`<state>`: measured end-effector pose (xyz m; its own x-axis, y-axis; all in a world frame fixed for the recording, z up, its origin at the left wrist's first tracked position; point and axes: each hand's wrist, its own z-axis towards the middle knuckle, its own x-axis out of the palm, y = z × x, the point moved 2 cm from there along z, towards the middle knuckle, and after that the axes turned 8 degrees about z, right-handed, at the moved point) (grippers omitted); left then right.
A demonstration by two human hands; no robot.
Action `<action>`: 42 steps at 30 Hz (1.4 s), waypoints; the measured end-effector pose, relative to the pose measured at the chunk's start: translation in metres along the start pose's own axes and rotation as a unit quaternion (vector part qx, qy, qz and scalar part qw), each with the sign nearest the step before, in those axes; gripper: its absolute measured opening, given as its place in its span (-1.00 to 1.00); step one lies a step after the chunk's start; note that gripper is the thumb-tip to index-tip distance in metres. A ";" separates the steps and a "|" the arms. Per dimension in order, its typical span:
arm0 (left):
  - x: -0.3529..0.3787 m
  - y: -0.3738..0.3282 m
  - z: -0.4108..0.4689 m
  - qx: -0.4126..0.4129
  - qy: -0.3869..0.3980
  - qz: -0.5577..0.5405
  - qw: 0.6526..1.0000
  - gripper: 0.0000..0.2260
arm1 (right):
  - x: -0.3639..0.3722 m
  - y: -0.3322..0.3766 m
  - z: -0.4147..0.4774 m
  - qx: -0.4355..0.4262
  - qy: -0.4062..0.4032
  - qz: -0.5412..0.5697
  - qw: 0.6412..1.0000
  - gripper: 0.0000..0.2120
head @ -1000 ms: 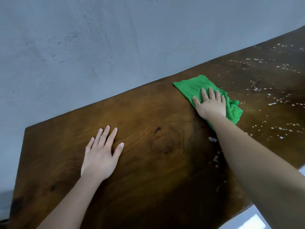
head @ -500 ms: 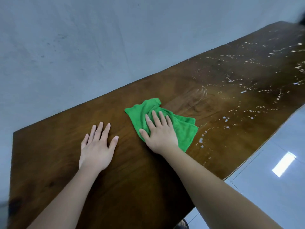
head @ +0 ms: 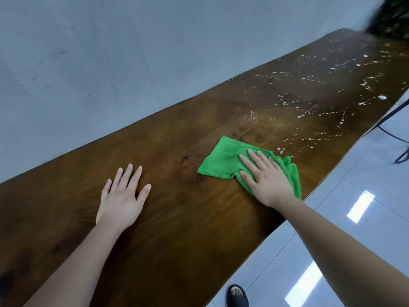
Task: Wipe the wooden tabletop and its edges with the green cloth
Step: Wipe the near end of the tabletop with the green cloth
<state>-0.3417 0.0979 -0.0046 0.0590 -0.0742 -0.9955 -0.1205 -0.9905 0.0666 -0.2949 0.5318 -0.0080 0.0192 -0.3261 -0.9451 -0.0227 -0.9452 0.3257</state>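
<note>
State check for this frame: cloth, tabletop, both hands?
Wooden tabletop: near part free of spots, far part speckled with white droplets.
Green cloth: crumpled, pressed on the tabletop near its front edge.
Right hand: fingers straight, pressing the cloth.
Left hand: flat on bare wood, holding nothing.

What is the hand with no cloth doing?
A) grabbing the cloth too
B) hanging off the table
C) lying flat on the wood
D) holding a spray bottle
C: the left hand lies flat, fingers straight, on the bare wooden tabletop, apart from the green cloth that the right hand presses.
</note>
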 end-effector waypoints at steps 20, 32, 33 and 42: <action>-0.001 -0.097 0.003 0.100 -0.037 -0.004 0.994 -0.24 | 0.035 0.099 -0.087 -0.079 0.020 0.030 0.996 -0.23; -0.010 -0.179 0.054 0.091 -0.031 0.006 0.995 -0.25 | -0.026 -0.076 0.010 -0.021 -0.012 0.003 1.000 -0.28; -0.011 -0.186 0.059 0.088 -0.029 0.006 0.996 -0.24 | -0.031 -0.090 0.020 -0.015 -0.016 0.005 1.000 -0.28; -0.019 -0.259 0.103 0.046 -0.015 0.003 0.999 -0.23 | -0.080 -0.216 0.112 0.011 -0.019 0.010 1.000 -0.26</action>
<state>-0.4132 0.3680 -0.0095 0.0290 -0.0744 -0.9968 -0.2120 -0.9750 0.0666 -0.4033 0.7638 -0.0053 -0.0202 -0.3433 -0.9390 -0.0442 -0.9380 0.3439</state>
